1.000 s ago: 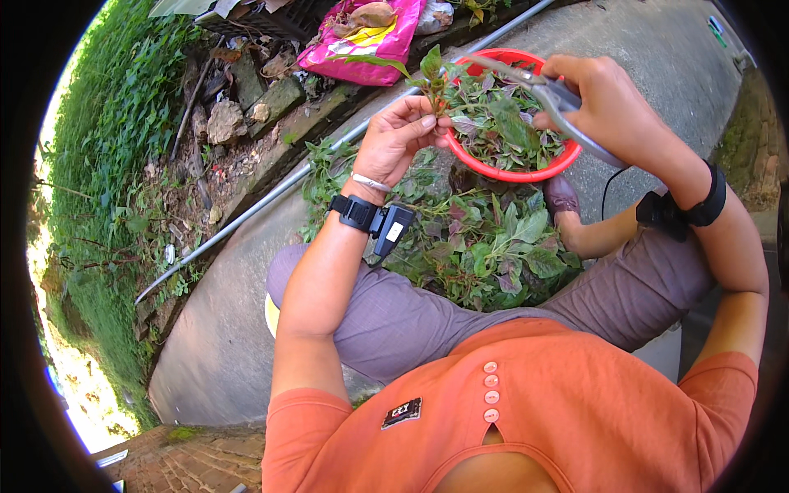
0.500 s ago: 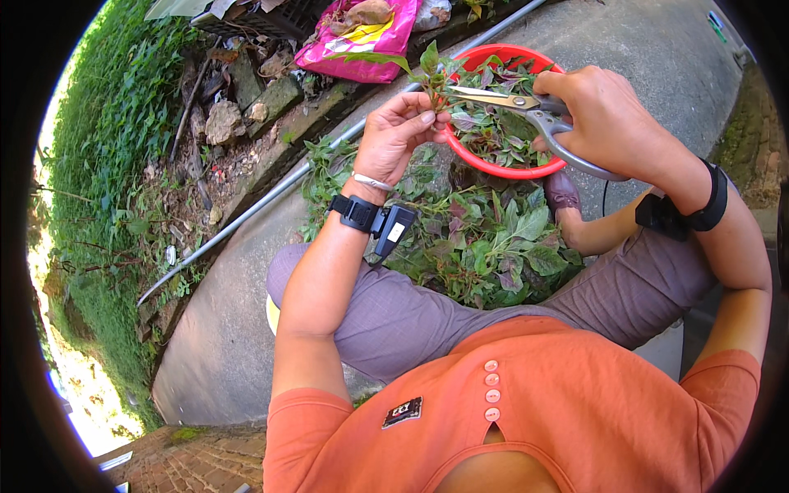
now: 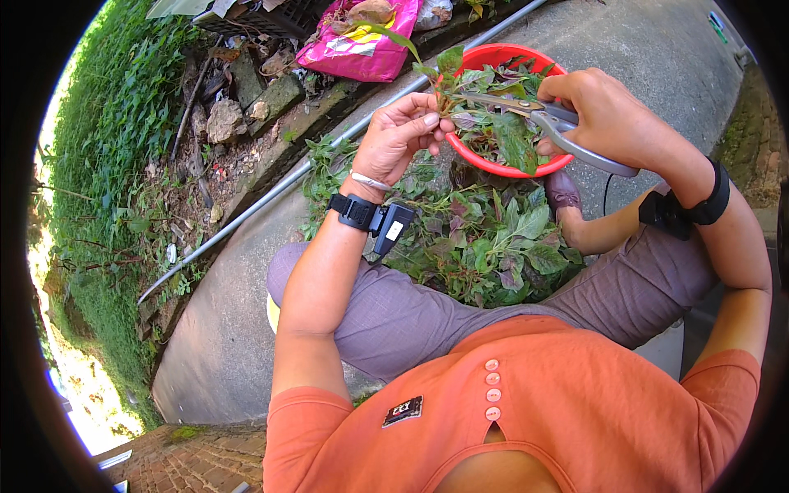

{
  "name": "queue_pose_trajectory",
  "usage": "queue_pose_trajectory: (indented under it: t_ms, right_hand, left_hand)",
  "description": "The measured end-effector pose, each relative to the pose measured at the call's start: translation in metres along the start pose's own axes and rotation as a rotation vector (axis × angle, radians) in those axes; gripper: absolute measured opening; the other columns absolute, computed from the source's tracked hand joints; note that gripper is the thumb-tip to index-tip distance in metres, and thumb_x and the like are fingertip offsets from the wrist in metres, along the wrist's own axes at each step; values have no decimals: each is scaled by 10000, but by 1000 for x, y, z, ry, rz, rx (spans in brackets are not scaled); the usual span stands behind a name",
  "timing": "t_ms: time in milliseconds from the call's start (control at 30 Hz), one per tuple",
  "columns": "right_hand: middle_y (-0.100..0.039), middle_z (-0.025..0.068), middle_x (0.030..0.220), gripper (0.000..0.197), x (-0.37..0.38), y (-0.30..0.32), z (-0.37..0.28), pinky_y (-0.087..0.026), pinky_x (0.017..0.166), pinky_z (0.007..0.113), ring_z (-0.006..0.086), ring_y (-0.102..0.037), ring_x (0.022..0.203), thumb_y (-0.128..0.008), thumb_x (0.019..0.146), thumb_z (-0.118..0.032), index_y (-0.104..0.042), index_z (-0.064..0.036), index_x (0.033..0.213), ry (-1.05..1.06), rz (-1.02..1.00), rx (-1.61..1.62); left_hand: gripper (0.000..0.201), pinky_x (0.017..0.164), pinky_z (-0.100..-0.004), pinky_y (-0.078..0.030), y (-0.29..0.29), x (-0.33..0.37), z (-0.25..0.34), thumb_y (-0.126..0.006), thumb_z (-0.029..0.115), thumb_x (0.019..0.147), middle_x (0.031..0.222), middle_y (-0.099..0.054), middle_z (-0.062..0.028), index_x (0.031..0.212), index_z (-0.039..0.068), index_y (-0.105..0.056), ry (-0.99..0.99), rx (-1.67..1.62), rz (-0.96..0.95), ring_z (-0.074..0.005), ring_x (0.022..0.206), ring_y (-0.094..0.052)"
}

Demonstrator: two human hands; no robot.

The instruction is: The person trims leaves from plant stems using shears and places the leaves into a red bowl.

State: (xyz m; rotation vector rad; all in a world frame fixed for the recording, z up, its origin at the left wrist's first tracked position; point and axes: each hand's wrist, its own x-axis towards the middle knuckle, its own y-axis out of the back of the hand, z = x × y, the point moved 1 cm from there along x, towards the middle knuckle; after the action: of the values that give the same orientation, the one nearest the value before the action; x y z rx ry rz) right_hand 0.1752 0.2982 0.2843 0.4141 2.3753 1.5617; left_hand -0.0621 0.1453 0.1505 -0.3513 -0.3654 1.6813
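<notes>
My left hand (image 3: 403, 131) pinches a leafy green stem (image 3: 445, 94) between thumb and fingers, at the left rim of a red basin (image 3: 478, 164). In my right hand (image 3: 604, 115) are grey-handled scissors (image 3: 579, 152), fingers wrapped round the loops. Their blades point left over the basin and reach in among the leaves beside the held stem; the tips are partly hidden there. Cut green and purple leaves (image 3: 485, 135) fill much of the basin. Below it, between my legs, lies a heap of leafy stems (image 3: 509, 242) on the concrete.
A grey pipe (image 3: 246, 220) runs along the concrete's left edge. Beyond it are stones (image 3: 224, 123), soil and dense green plants (image 3: 123, 164). A pink bag (image 3: 357, 49) and a black crate (image 3: 275, 20) stand at the far side. A shoe (image 3: 560, 193) rests by the basin.
The scissor blades have closed from slightly apart and moved a little right and down. A broad green leaf now shows at the basin's near side. My left hand barely moved.
</notes>
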Motion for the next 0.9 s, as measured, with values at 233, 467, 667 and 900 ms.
queue_pose_trajectory:
  t_ms: [233, 467, 667, 900]
  right_hand:
    - [-669, 215, 823, 439, -1, 1, 7, -501, 710, 451, 387, -664, 813, -836, 629, -267, -674, 21, 918, 22, 61, 44]
    - [-657, 194, 773, 426, 0, 1, 3, -495, 679, 436, 368, -660, 771, -842, 627, -278, -669, 13, 885, 13, -7, 54]
    - [-640, 188, 734, 402, 0, -1, 5, -484, 652, 429, 352, -653, 734, -838, 624, -267, -663, 13, 853, 16, -18, 107]
    - [-622, 189, 704, 376, -1, -2, 1, -474, 631, 428, 354, -641, 699, -824, 635, -253, -656, 20, 831, 48, -30, 104]
  left_hand:
    - [188, 657, -270, -534, 1, 0, 3, -622, 86, 949, 955, -694, -87, 1132, 44, -629, -11, 6, 26, -134, 807, -651]
    - [184, 635, -248, -550, 1, 0, 0, -624, 80, 948, 957, -710, -91, 1128, 44, -635, -14, -16, 2, -125, 813, -669]
    - [182, 620, -229, -533, -4, -1, 2, -645, 106, 943, 938, -708, -69, 1120, 62, -633, 13, 3, -29, -98, 770, -647]
    - [182, 606, -229, -481, -4, -3, 2, -620, 122, 962, 926, -685, -74, 1139, 80, -620, 70, 16, -56, -107, 741, -611]
